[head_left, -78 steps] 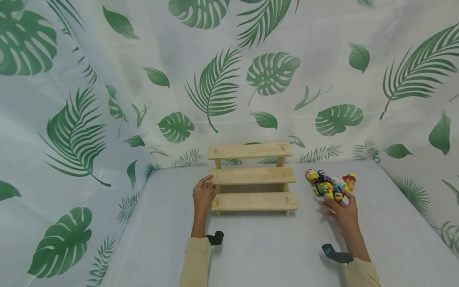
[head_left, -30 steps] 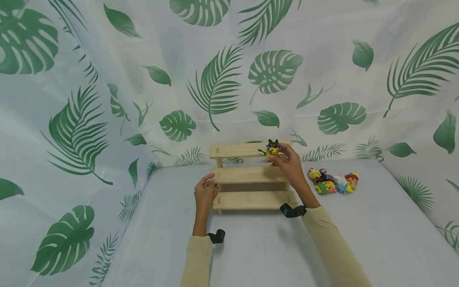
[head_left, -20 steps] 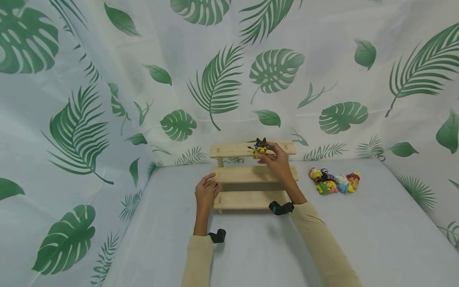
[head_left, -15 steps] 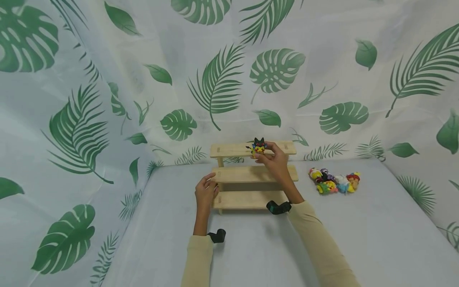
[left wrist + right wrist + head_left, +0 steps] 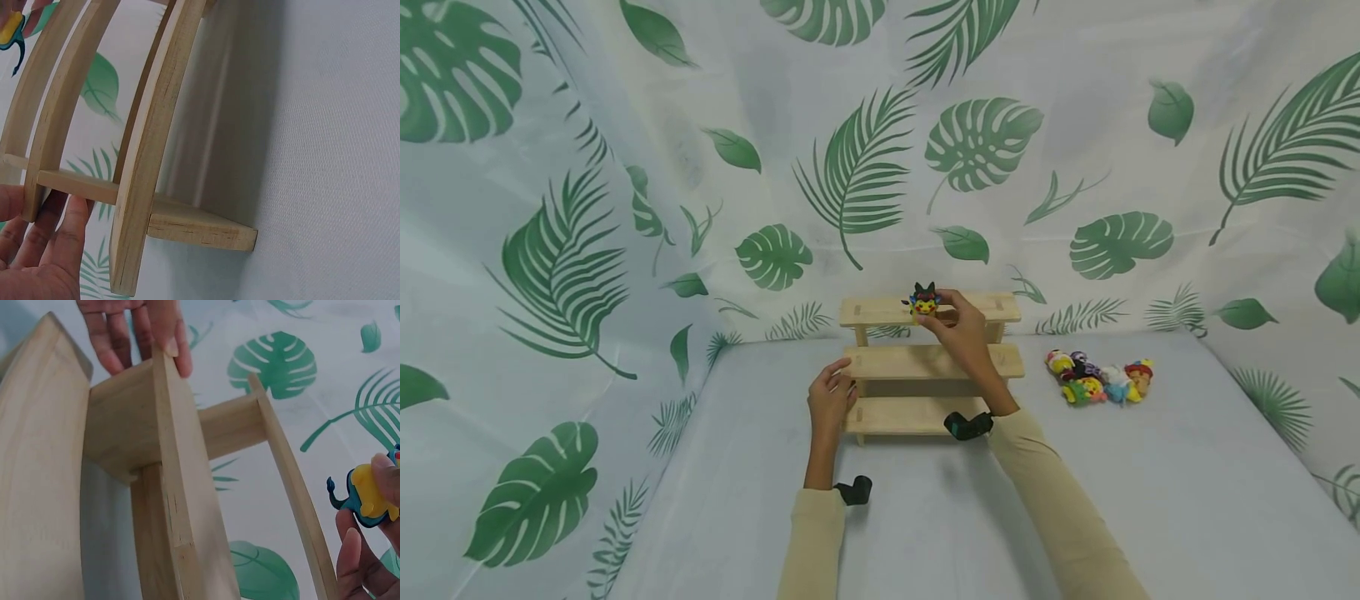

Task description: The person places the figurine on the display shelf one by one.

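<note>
A three-tier wooden display stand [image 5: 887, 363] rests on the table against the patterned backdrop. At the left end of its middle board my left hand [image 5: 830, 402] grips the edge, thumb on top and fingers underneath, as the right wrist view shows. My right hand [image 5: 961, 333] pinches a small figurine [image 5: 924, 302], yellow with a blue-and-black costume and dark pointed ears. In the head view it appears in front of the top board. The right wrist view shows the figurine [image 5: 365, 490] apart from that board, its curled tail out to the side. Its far side is hidden by my fingers.
Several colourful figurines [image 5: 1082, 392] lie in a cluster on the white-covered table [image 5: 1187, 483], right of the stand. A leaf-printed sheet [image 5: 985, 217] hangs behind and along the sides. Each wrist carries a black camera mount [image 5: 967, 426].
My right hand has picked the yellow figurine from the cluster and carried it left and up to the top board, drifting further left in the last half second. My left hand stays put.
</note>
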The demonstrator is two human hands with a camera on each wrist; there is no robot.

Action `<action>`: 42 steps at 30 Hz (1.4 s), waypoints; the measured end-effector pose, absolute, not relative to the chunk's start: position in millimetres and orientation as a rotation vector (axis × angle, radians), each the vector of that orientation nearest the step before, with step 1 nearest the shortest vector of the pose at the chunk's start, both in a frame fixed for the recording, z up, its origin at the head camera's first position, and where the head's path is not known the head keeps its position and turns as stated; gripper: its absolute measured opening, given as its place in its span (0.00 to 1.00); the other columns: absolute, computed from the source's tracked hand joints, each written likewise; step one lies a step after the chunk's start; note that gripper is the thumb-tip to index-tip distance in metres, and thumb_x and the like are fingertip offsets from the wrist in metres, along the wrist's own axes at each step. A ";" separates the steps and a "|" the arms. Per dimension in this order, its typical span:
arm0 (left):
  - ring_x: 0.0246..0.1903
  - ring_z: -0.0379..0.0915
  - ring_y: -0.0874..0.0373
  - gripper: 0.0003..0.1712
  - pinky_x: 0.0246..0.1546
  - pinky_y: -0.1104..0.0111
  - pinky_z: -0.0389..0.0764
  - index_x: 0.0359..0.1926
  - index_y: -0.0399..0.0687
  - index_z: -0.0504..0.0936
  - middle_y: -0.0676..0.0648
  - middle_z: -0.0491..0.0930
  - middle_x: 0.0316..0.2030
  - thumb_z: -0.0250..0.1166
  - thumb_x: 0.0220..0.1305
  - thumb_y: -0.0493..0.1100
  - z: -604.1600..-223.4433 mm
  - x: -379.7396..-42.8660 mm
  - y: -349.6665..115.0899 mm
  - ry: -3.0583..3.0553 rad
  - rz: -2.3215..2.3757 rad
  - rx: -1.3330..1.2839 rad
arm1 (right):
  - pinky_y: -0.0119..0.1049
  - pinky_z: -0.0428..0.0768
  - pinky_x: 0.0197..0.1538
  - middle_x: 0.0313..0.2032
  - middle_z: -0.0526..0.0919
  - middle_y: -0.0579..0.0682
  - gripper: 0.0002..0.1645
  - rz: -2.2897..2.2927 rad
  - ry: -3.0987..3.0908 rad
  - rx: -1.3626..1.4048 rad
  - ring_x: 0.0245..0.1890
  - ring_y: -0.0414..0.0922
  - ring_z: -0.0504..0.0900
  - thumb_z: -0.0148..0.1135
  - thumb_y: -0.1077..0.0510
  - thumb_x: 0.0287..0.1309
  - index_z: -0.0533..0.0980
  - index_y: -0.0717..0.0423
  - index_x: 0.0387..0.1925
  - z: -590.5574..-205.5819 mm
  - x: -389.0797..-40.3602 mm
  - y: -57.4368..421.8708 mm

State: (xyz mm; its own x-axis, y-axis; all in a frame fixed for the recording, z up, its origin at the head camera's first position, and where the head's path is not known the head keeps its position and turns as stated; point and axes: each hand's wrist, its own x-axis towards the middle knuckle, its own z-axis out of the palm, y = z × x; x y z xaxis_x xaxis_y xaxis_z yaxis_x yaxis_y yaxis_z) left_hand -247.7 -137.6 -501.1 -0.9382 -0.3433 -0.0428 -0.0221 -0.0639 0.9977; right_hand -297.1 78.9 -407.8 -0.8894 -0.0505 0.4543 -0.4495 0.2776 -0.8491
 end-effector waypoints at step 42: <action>0.40 0.81 0.55 0.14 0.43 0.61 0.87 0.53 0.46 0.83 0.43 0.84 0.39 0.58 0.69 0.37 -504.3 -250.4 -139.4 -1.942 -2.132 0.386 | 0.47 0.84 0.46 0.39 0.86 0.61 0.26 1.498 -2.254 0.434 0.40 0.54 0.84 0.76 0.60 0.49 0.77 0.63 0.50 -426.3 -340.1 21.8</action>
